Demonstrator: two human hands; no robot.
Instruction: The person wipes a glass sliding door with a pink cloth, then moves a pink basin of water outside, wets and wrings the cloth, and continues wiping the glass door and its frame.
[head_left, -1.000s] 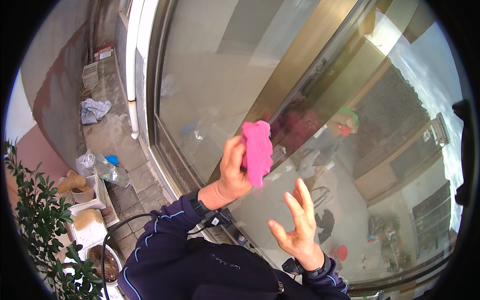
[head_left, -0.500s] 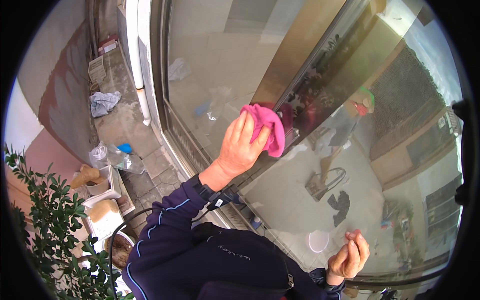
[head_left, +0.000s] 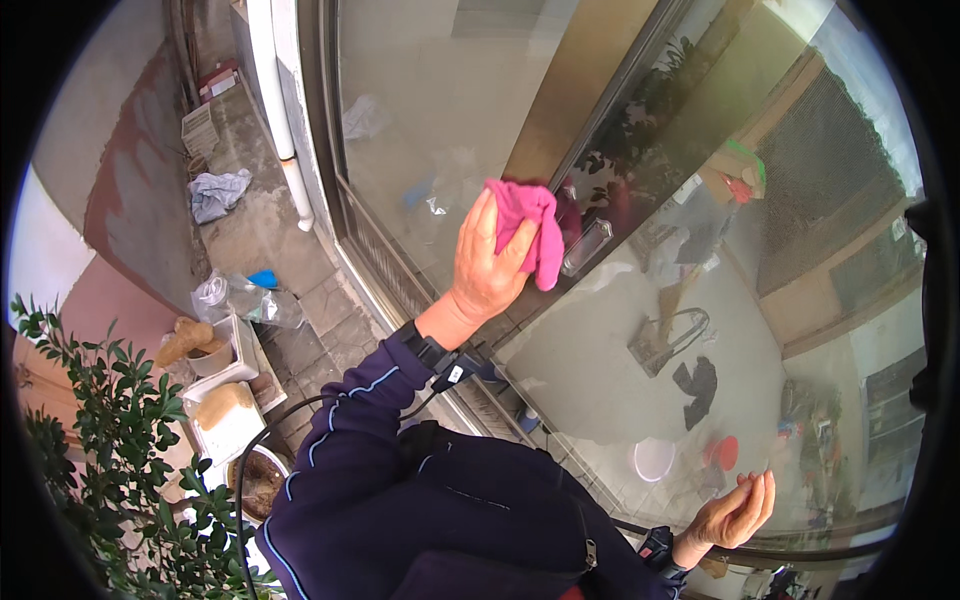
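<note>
Both hands are up near the glass, but only one is working. Her left hand (head_left: 488,262) is raised and pressed toward the big glass door (head_left: 440,130), its fingers spread and curled over a bright pink cloth (head_left: 530,232) — the cloth sits bunched between palm and pane, with a fold hanging down past the fingertips beside the door's metal handle (head_left: 587,246). A dark band with a small device rides on that wrist, and the navy sleeve (head_left: 350,430) with its thin pale stripe runs back down to the shoulder. The right hand (head_left: 735,512) is low and well apart from the cloth, near the bottom edge of the glass; it is empty, palm turned up, fingers loosely curled and not touching anything I can make out.

The glass throws back a hazy reflection of a yard, so what lies behind it is hard to tell. A bronze-coloured frame post (head_left: 590,90) slants up across the pane. Off to the left, on the paved ground — a white drainpipe (head_left: 283,130) stands against the wall, a grey rag (head_left: 217,192) lies crumpled nearby, a clear plastic bottle (head_left: 245,298) rests on its side, and white trays (head_left: 228,400) sit just beside a leafy green shrub (head_left: 110,450)
</note>
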